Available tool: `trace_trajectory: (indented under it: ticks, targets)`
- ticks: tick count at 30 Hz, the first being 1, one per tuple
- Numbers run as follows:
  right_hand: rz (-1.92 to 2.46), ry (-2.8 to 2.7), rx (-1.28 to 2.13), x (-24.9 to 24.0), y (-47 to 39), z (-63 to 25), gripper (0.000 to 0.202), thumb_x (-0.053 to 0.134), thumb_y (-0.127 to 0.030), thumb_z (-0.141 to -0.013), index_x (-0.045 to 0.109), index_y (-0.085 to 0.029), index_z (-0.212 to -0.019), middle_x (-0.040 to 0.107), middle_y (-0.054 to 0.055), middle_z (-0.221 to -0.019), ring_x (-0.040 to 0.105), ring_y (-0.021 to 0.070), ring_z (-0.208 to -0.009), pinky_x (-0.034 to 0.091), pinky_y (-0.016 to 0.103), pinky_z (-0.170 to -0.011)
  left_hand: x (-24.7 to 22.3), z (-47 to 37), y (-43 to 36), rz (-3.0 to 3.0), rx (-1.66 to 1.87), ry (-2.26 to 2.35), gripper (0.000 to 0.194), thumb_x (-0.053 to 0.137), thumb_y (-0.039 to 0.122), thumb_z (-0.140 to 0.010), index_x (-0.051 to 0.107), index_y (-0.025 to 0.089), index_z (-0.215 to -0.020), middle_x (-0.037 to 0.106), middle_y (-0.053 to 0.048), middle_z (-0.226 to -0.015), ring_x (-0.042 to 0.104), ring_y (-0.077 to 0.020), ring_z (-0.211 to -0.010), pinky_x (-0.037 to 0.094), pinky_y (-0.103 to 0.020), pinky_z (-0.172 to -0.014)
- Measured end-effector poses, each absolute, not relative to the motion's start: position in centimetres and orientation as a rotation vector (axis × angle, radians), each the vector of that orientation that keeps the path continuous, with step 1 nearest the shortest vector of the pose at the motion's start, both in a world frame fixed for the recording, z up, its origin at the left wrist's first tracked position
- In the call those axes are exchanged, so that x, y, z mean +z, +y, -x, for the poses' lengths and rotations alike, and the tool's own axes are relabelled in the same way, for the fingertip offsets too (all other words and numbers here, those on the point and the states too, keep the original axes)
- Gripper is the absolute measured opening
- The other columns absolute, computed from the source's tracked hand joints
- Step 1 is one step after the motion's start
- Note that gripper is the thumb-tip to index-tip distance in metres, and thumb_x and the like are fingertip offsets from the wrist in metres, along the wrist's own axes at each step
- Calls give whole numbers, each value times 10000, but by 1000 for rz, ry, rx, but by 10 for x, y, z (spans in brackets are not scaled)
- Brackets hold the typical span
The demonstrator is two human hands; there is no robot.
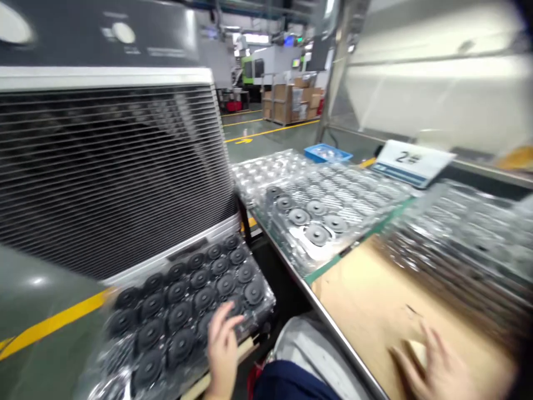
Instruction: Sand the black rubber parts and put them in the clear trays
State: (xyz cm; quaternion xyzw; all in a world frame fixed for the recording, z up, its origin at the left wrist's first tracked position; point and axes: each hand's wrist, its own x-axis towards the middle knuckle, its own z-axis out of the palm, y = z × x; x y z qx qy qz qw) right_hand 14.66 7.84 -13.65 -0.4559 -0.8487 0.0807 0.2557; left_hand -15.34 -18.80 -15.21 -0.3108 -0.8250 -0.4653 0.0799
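My left hand (224,344) reaches over the near right part of a clear plastic tray (97,361) filled with rows of round black parts (182,345); its fingers are apart, with nothing visible in them. At the lower right, my right hand (437,361) is low over a brown cardboard surface (358,300), with a small pale object (417,353) between its thumb and fingers. That object is blurred and partly covered. Beyond the cardboard, another clear tray (358,194) on the table holds several round grey parts (317,234) at its near left end.
A large louvred machine (112,166) stands at the left. Stacked clear trays (470,244) lie at the right, near a white "2#" sign (412,161). A blue bin (327,153) and another clear tray (270,166) are at the table's far end. Cardboard boxes (283,103) stand farther back.
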Motion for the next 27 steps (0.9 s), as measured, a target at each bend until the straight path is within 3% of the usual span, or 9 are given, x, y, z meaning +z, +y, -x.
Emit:
trace_trajectory:
  ticks: [2,6,11,16,20,24,27]
  targets:
    - [1193,-2317,154,-138,81,-143,527,441,-430,-843,447,-105,-1257,570,191,-1085,543,385,-997,427,532,-804,-138,116,-125,1435,-1558,-2334,379,352,77,-826,687,252,-802,610,-78,-1103,513,-225,-1112,445,-407,-902]
    - [1216,-2218,100,-145,69,-147,361,353,-343,-900,477,-172,-1193,611,113,-1037,593,267,-944,475,422,-779,-94,58,-19,2473,-1642,-1720,343,456,96,-794,710,319,-855,679,-38,-1067,583,-199,-1031,454,-349,-845]
    - [1413,-2051,-55,-136,53,-182,361,418,-274,-884,437,-228,-1241,579,95,-1122,563,260,-1009,466,421,-794,-54,14,97,3018,-1692,-1241,279,478,146,-805,711,291,-857,700,-55,-1028,601,-208,-998,406,-378,-886]
    - [1564,-1956,-264,-123,54,-212,334,420,-165,-847,489,-198,-1173,630,85,-973,607,228,-874,483,370,-715,-72,-26,175,2910,-2022,-1619,321,371,160,-812,686,214,-842,682,-97,-958,607,-215,-904,455,-366,-810]
    - [1606,-2034,-343,-97,63,-225,254,466,-164,-801,594,-249,-1003,643,11,-869,604,170,-798,487,307,-697,-98,-34,193,2850,-2040,-2083,252,428,181,-736,669,182,-811,677,-75,-804,616,-208,-658,479,-356,-681]
    - [1711,-1976,-488,-32,90,-265,304,420,-113,-812,633,-274,-958,624,17,-969,549,184,-968,422,371,-864,-103,-22,195,2860,-1957,-2410,217,502,286,-696,680,195,-781,666,-35,-674,607,-214,-640,464,-341,-679]
    - [1915,-1784,-645,33,130,-319,326,448,-119,-837,597,-228,-1106,544,81,-1139,429,238,-1152,297,457,-978,-100,-19,196,2836,-1914,-2618,250,534,334,-674,686,194,-816,659,-24,-621,586,-208,-615,443,-314,-629]
